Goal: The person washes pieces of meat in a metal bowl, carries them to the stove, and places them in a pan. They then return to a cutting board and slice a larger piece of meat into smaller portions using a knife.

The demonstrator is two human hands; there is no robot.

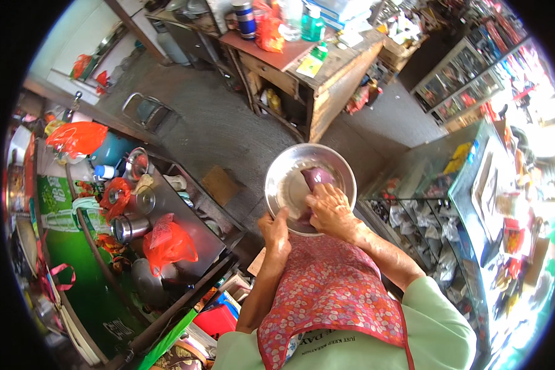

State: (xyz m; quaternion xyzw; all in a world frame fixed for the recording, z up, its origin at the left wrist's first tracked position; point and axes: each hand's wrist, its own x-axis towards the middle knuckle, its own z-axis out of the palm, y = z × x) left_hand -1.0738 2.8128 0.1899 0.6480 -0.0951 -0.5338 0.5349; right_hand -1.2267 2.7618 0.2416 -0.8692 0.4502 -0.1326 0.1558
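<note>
A round stainless steel basin (277, 182) is held out in front of my red floral apron (333, 296). My left hand (277, 231) grips its near left rim, with the thumb over the edge. Inside the basin, my right hand (328, 208) is closed on a shiny dark purple piece of food (317, 176), which sticks out beyond the fingers. What kind of food it is cannot be told. More purple matter shows under the right hand near the basin's near wall. A pale shallow layer, perhaps water, covers part of the basin's bottom.
Ahead stands a wooden desk (323, 92) with bottles and a red bag. On the left, a metal-topped table (199, 236) bears red plastic bags (169, 245) and a steel cup (130, 228). To the right is a glass display case (425, 162). A brown cardboard piece (220, 185) lies on the floor.
</note>
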